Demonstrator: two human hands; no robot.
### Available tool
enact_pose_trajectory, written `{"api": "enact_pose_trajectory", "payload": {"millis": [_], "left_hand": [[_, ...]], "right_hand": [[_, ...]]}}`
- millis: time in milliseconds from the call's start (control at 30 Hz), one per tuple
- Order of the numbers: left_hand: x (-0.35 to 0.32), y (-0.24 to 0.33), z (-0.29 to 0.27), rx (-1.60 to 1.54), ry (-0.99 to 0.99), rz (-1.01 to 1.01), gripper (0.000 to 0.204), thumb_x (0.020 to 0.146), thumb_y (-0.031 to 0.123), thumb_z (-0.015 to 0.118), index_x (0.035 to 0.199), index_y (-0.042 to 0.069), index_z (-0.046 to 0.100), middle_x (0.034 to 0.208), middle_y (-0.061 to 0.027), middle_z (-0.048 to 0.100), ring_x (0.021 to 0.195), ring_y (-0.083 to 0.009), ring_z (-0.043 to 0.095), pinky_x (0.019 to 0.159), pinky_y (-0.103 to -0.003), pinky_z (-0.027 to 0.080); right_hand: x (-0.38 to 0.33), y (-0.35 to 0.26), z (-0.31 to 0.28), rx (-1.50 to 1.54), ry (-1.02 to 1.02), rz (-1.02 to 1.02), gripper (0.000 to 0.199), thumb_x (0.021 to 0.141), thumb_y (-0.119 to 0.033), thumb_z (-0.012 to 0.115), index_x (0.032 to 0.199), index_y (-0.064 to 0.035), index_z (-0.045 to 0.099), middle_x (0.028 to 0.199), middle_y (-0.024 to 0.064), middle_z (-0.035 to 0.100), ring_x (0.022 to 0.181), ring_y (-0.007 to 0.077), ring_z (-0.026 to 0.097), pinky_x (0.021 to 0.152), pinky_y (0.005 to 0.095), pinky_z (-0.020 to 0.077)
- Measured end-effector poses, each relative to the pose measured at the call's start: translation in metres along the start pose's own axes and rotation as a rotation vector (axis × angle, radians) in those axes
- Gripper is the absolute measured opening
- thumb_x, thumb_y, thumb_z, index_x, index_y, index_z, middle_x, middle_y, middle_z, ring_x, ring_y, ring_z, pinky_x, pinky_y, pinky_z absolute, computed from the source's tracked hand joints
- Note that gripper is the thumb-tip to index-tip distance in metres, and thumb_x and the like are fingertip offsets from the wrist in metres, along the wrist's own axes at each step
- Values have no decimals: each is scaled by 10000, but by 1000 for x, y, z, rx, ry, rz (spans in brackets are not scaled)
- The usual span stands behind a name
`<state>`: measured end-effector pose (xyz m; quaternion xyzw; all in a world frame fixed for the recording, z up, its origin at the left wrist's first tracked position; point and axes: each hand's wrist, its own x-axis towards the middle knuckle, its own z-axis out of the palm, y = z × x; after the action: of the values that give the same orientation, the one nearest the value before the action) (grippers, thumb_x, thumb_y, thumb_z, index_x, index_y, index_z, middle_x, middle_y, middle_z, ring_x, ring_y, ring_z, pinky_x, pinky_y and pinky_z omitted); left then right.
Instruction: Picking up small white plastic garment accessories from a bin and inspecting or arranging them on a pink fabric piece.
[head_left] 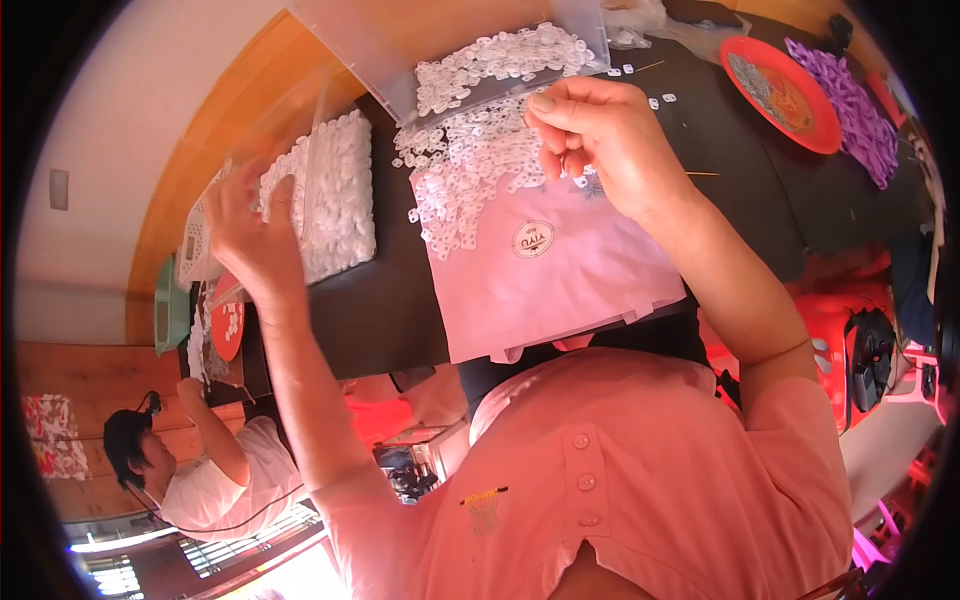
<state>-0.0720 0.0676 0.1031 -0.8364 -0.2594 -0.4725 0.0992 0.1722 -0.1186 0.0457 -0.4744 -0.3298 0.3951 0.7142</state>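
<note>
My left hand reaches to the left side of the dark table and grips the edge of a clear plastic bag stuffed with small white pieces. My right hand hovers over a loose pile of white pieces that lies partly on a pink sheet. Its fingertips are pinched together on some of the pieces; what exactly sits between them is too small to tell.
A clear plastic box with more white pieces stands behind the pile. At the far right are a red plate and a heap of purple pieces. Another person sits at the lower left. A red stool is beside me.
</note>
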Motion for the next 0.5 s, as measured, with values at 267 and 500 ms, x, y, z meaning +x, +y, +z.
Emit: {"api": "enact_pose_trajectory", "payload": {"millis": [267, 500], "left_hand": [[-72, 103, 90, -453, -538, 119, 151, 751, 25, 716, 876, 22, 632, 836, -98, 586, 746, -251, 599, 634, -334, 494], [-74, 119, 121, -386, -551, 333, 192, 706, 62, 701, 841, 37, 566, 841, -101, 533, 795, -294, 571, 606, -395, 492]], "right_hand": [[0, -3, -6, 4, 39, -53, 214, 885, -219, 646, 813, -17, 636, 610, -11, 515, 530, 119, 561, 466, 230, 351], [-5, -9, -3, 27, 15, -52, 221, 888, -228, 647, 793, -29, 638, 609, -22, 519, 522, 95, 528, 483, 222, 340]]}}
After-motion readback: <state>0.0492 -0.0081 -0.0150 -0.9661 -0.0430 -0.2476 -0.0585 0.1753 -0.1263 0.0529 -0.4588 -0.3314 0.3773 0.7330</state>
